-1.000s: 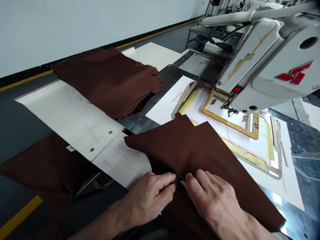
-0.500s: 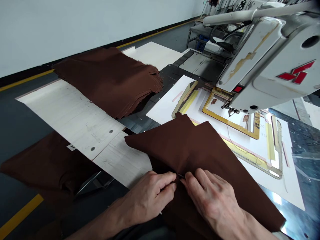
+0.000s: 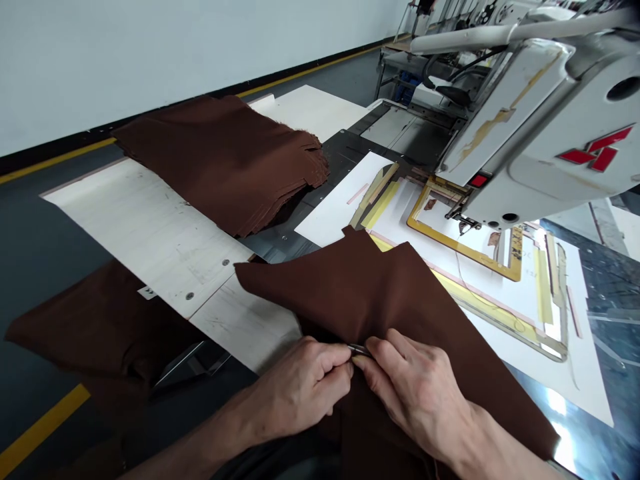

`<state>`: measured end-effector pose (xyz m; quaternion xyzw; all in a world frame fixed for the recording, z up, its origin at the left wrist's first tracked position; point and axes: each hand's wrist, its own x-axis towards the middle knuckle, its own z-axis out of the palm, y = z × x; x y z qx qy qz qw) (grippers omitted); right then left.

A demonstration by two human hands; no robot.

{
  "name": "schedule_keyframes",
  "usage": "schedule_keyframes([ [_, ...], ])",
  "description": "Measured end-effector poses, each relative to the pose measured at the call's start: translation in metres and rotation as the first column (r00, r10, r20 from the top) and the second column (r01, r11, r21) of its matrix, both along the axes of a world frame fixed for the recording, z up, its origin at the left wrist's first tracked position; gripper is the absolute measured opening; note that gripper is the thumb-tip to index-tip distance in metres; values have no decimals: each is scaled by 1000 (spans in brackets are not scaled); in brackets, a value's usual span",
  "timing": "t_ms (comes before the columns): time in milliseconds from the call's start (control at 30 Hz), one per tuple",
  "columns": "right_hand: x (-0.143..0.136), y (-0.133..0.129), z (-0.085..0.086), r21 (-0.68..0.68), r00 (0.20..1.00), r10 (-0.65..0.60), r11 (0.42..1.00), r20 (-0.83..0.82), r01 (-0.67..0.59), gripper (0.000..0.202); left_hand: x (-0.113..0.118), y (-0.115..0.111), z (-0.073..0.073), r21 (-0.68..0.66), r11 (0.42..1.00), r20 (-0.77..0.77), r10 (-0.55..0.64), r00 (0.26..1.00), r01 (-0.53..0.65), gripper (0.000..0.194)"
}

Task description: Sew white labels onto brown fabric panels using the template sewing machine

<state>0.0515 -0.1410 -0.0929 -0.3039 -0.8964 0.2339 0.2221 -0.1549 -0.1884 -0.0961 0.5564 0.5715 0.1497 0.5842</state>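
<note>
A dark brown fabric piece (image 3: 360, 280) with a notched far edge lies across the near table edge and hangs toward me. My left hand (image 3: 320, 377) is closed in a pinch on a gathered bit of this cloth. Close beside it, my right hand (image 3: 413, 383) is closed round a slim, dark metal tool (image 3: 358, 349); its tip points at the left fingertips. Most of the tool is hidden in the fingers, so its exact kind does not show. The fabric puckers around the pinch.
A white sewing machine head (image 3: 555, 140) stands at the right above a yellow frame (image 3: 465, 257) and a white template sheet (image 3: 320, 223). A stack of brown fabric (image 3: 225, 160) rests on a pale board (image 3: 150, 227). More brown fabric (image 3: 90, 320) hangs lower left.
More of the metal tool shows between my hands. The brown piece has shifted slightly left, with a deeper fold above the fingers. My left hand keeps its pinch.
</note>
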Motion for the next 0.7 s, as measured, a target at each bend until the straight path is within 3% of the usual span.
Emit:
schedule_keyframes([
  [167,-1,14,7,-258,981,-84,965,-176,36,15,5,-2,1,-34,999,60,12,998,-10,37],
  [300,-8,30,3,-266,976,-189,952,-112,154,14,9,4,2,-28,996,51,88,995,-87,41],
  [400,-11,40,-6,-182,981,-187,968,-55,174,17,5,10,7,-50,988,25,145,989,-143,46],
  [567,-4,54,-20,141,971,-224,967,81,212,23,-32,2,16,-18,999,232,-40,972,45,49],
  [700,-1,62,-21,194,961,-254,954,110,230,23,-47,-8,11,-58,996,158,-54,986,64,49],
])
